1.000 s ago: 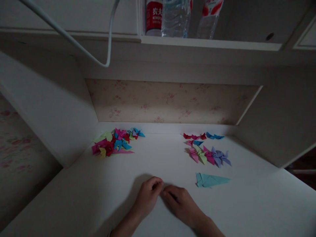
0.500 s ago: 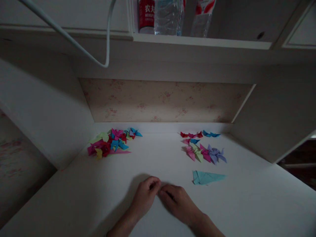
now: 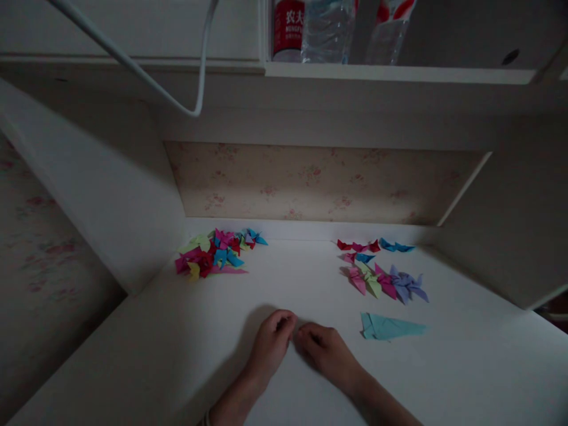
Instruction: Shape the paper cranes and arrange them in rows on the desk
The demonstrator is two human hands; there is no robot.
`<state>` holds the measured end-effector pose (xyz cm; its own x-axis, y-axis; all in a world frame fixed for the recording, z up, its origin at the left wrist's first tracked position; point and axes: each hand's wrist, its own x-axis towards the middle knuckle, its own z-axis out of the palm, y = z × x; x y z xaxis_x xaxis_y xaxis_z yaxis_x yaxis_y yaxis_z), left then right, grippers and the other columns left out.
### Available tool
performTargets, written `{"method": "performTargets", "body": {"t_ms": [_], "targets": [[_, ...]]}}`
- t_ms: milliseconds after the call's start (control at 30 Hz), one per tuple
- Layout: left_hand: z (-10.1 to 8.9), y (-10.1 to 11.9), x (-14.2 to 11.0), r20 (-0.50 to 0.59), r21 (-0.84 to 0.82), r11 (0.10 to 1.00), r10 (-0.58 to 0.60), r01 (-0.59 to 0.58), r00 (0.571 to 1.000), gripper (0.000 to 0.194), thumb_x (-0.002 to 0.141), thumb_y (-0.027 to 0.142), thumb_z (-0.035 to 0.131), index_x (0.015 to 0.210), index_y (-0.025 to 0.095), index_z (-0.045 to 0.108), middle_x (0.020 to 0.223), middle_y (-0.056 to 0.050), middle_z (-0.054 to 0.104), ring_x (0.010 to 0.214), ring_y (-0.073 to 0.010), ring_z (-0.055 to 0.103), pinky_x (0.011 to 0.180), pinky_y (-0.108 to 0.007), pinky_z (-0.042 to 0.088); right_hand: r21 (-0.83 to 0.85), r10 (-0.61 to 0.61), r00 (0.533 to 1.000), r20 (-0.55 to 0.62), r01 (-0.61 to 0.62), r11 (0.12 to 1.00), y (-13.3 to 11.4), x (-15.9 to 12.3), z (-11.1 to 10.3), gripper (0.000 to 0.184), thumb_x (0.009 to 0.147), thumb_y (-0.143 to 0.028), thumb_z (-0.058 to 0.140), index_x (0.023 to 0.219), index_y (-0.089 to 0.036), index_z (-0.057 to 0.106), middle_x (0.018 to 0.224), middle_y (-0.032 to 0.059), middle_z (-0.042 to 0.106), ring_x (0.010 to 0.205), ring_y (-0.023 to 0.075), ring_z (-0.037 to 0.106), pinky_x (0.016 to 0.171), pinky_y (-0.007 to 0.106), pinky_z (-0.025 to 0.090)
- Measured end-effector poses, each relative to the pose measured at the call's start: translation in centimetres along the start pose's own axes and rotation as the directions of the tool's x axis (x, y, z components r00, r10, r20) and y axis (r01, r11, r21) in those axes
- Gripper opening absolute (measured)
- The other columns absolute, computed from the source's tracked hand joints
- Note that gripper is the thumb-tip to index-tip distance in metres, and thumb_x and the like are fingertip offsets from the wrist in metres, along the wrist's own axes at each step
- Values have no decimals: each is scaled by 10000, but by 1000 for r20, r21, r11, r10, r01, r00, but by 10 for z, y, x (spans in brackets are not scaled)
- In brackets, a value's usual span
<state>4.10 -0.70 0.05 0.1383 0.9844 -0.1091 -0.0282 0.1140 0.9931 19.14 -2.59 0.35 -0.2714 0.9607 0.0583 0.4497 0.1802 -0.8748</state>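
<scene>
My left hand [image 3: 276, 335] and my right hand [image 3: 326, 350] are close together over the white desk [image 3: 306, 396], thumbs and fingers pinched. Only a narrow gap separates the fingertips. Whatever they pinch, if anything, is too small or hidden to make out. To the right of my right hand lies a flat, folded piece of teal paper [image 3: 393, 326], wide at the left and tapering rightward. Behind it sit folded paper figures in a loose group, among them a purple one [image 3: 406, 284], a light green one [image 3: 370, 279] and a pink one [image 3: 356, 279].
At the back left is a heap of colourful folded paper [image 3: 208, 254]. Red and blue folded pieces [image 3: 394, 245] line the back right. A shelf [image 3: 399, 72] with plastic bottles [image 3: 328, 32] overhangs the desk, and a white cable [image 3: 146, 74] hangs at upper left.
The view has swung left, so the desk and paper appear farther right. Both hands remain pinched near each other, and the gap between their fingertips looks slightly wider.
</scene>
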Motion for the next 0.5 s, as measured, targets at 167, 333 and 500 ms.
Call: {"method": "performTargets", "body": {"t_ms": [167, 333, 500], "targets": [[2, 0, 0, -126, -206, 976, -102, 74, 987, 400, 753, 571, 546, 872, 189, 532, 610, 65, 437, 419, -49, 327, 381, -168, 188, 56, 85, 996, 29, -87, 995, -4, 79, 11, 316, 909, -364, 360, 846, -152, 585, 646, 12, 603, 501, 105, 505, 479, 209, 383], [2, -1, 2, -65, -199, 970, -152, 136, 986, 344, 762, 539, 529, 778, 199, 480, 562, 80, 399, 378, -41, 266, 367, -173, 168, -163, 40, 996, 75, -27, 986, -38, 170, 34, 190, 833, -303, 497, 898, -177, 624, 828, 35, 671, 633, 135, 594, 584, 231, 428], [3, -1, -2, 5, -135, 990, -37, 37, 999, 233, 761, 405, 588, 767, 172, 584, 592, 24, 496, 536, -102, 440, 489, -198, 333, -402, 38, 999, 33, -21, 915, -61, 217, 71, 414, 820, -451, 508, 1124, -178, 573, 1084, 135, 615, 945, 279, 609, 747, 363, 457]]}}
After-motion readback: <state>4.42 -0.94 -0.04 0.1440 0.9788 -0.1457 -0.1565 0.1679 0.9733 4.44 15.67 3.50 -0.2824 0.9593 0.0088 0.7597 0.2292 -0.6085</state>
